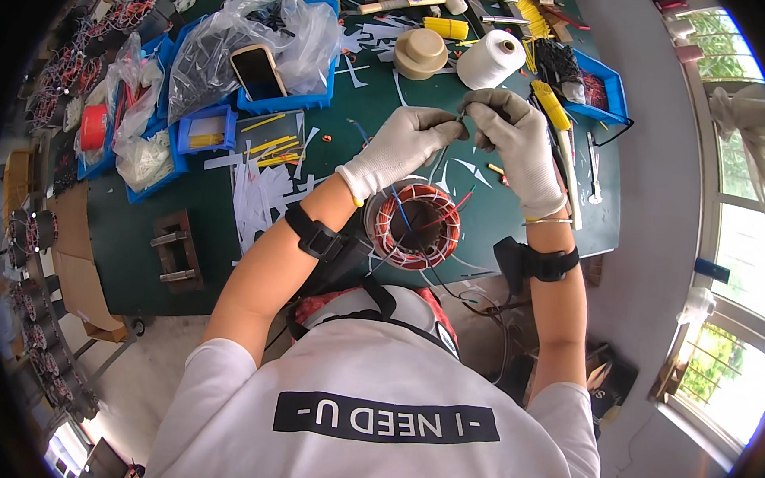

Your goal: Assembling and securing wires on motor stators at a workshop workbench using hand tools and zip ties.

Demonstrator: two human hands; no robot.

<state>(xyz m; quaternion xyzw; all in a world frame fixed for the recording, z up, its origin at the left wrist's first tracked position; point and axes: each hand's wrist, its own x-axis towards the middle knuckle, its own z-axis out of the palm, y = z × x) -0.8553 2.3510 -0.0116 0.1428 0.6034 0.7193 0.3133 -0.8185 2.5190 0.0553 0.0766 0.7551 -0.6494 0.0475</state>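
Note:
A motor stator stands on the green table in front of me, its copper-red windings laced with white cord. Blue, red and dark leads come out of it. Beyond the stator my left hand, in a pale glove with grey fingertips, pinches a thin grey wire that hangs toward the stator. Close beside it, my right hand, gloved alike, has its fingertips pressed together. What lies between the right fingertips is too small and covered to make out.
A white thread cone and a beige round block stand beyond my hands. Blue bins with plastic bags and a phone fill the left. Paper strips lie scattered. A hammer lies at the back, a metal fixture at left.

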